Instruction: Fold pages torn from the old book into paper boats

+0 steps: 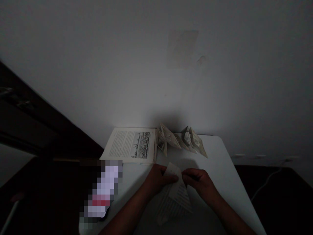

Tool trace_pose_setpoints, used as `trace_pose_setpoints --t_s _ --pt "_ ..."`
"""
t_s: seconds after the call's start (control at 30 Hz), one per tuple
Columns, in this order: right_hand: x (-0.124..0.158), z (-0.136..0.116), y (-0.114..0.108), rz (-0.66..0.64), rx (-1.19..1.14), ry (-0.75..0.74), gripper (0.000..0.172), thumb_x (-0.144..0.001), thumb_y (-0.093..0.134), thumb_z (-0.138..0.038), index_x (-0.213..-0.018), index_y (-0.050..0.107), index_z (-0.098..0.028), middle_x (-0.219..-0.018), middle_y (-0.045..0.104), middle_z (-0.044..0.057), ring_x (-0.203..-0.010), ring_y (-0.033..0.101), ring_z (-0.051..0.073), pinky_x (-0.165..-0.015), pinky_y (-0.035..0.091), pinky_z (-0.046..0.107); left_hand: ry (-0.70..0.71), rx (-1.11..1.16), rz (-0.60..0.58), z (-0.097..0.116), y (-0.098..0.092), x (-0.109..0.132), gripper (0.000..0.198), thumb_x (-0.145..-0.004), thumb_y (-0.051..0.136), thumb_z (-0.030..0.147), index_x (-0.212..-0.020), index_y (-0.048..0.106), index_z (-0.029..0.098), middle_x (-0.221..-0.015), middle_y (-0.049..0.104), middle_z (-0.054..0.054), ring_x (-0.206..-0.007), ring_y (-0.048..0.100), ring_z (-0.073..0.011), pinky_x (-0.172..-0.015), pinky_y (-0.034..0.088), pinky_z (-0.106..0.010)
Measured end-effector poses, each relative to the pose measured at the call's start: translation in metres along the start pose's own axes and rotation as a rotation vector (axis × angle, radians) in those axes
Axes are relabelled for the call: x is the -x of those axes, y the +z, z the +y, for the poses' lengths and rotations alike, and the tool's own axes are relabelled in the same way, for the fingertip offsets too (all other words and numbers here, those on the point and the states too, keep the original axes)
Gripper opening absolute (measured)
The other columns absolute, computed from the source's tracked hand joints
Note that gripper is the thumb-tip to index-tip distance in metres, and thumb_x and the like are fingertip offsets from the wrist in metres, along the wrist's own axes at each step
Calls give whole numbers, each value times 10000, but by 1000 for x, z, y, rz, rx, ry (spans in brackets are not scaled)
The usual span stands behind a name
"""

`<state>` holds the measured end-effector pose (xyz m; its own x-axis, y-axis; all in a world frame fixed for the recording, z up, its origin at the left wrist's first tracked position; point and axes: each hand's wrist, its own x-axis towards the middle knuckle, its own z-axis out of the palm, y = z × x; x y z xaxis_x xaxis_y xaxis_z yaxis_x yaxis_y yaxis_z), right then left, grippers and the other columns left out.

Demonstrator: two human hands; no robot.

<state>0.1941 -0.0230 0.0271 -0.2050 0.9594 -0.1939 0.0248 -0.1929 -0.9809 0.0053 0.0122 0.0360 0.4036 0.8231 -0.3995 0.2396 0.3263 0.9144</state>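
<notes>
A folded sheet of printed paper (177, 195) is held up over the white table, its top narrowing to a blunt tip. My left hand (160, 178) grips its upper left side, with the thumb lying across the front. On the right edge of the same sheet, my right hand (197, 179) pinches with thumb and forefinger. Beyond the hands stand folded paper shapes (168, 137) made of printed pages, and more of them (194, 140) sit just to the right.
An open book or page (123, 145) with text and a picture lies at the table's back left. A pixelated, lit object (105, 189) rests on the left edge of the table (220, 147). The wall (122, 65) rises behind; a cable (266, 182) hangs at right.
</notes>
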Motion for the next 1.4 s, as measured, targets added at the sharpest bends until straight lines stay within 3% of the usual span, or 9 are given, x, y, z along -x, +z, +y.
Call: trace_pose_setpoints --t_s 0.37,0.63,0.77,0.93,1.1,1.3,1.4 --pt "-3 10 5 141 67 39 141 -634 679 -309 -644 635 -176 -575 601 -10 -544 548 141 -534 434 256 66 -61 -13 -2 4 0 215 -630 664 303 -611 668 90 -503 503 36 -471 432 -93 -476 322 -204" --pt "-2 6 6 113 46 35 111 -652 665 -279 -632 625 -177 -545 576 -23 -523 524 127 -522 420 246 58 -41 -52 -3 1 1 349 -657 649 444 -660 671 96 -532 504 28 -500 436 -102 -497 338 -211" --pt "-3 7 4 92 49 26 126 -667 671 -287 -642 628 -171 -567 585 -16 -542 537 131 -532 423 246 66 -139 -4 0 2 3 313 -654 650 406 -612 653 96 -513 484 33 -491 427 -101 -482 322 -206" --pt "-3 3 2 78 65 -26 177 -703 668 -333 -764 669 -167 -688 650 21 -652 591 165 -620 463 271 101 -111 -46 2 5 5 250 -684 620 342 -663 662 96 -554 520 27 -521 458 -112 -510 349 -209" --pt "-1 -6 6 148 207 -80 178 -726 644 -343 -669 655 -175 -648 629 11 -640 578 164 -597 449 258 124 -210 -24 -2 7 4 263 -683 618 359 -595 620 110 -537 478 38 -527 423 -104 -489 310 -198" --pt "-1 -1 4 118 130 1 225 -714 651 -383 -786 683 -172 -713 678 36 -652 602 179 -621 470 282 124 -174 -37 0 5 5 262 -704 597 357 -646 638 105 -552 465 33 -527 406 -103 -496 309 -203" --pt "0 1 1 79 121 15 189 -694 670 -354 -739 688 -172 -686 676 29 -642 604 179 -601 465 275 127 -176 -10 2 6 5 276 -702 604 359 -588 600 108 -527 416 42 -503 370 -90 -471 274 -200"
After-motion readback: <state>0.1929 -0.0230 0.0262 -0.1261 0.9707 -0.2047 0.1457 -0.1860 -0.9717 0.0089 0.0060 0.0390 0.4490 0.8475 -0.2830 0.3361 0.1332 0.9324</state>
